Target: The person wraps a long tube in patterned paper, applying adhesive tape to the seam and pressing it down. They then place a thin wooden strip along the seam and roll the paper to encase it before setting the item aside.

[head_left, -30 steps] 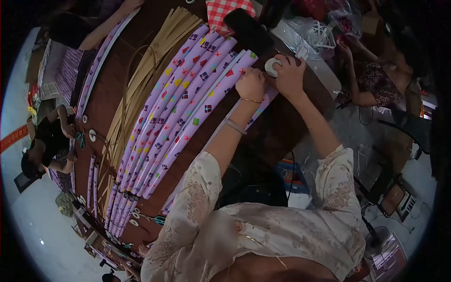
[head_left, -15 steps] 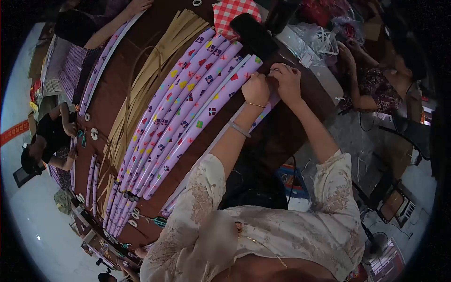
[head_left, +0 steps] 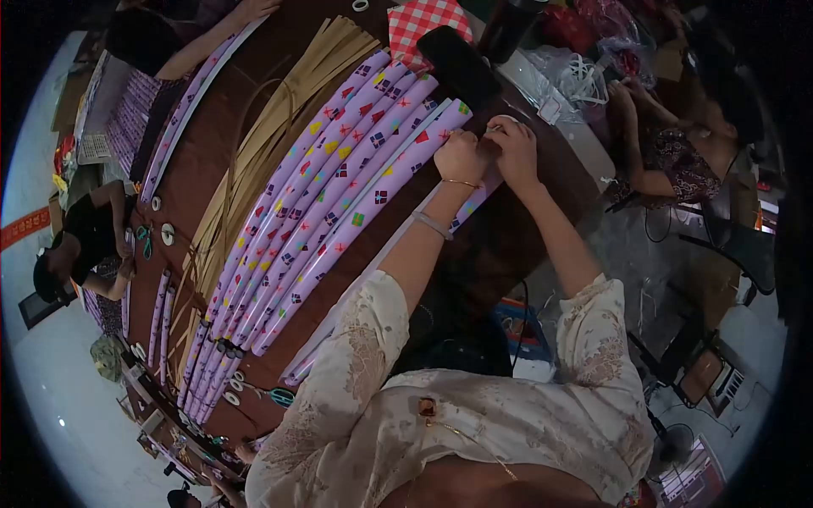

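Observation:
A purple printed wrapping paper roll (head_left: pixel 476 206) lies slantwise along the near table edge, partly behind my left forearm. At its far end my left hand (head_left: pixel 461 157) is closed on the paper, its fingertips mostly hidden. Close beside it, my right hand (head_left: pixel 514 152) has its fingers bent in a pinch over the same end; a small pale bit shows at the fingertips, too small to name. Left of my hands, several finished-looking purple wrapping paper rolls (head_left: pixel 339 182) lie side by side in a fanned row.
Tan paper strips (head_left: pixel 262 140) lie beyond the rolls. A black phone-like object (head_left: pixel 457 63) and a red checked cloth (head_left: pixel 423 30) sit at the far end. Scissors (head_left: pixel 281 395) and tape rolls (head_left: pixel 235 383) lie at lower left. Other people work around the table.
Both my hands stay at the roll's end, with the right fingers shifted slightly. The view has moved a little. The co-worker at the left has moved their arms slightly.

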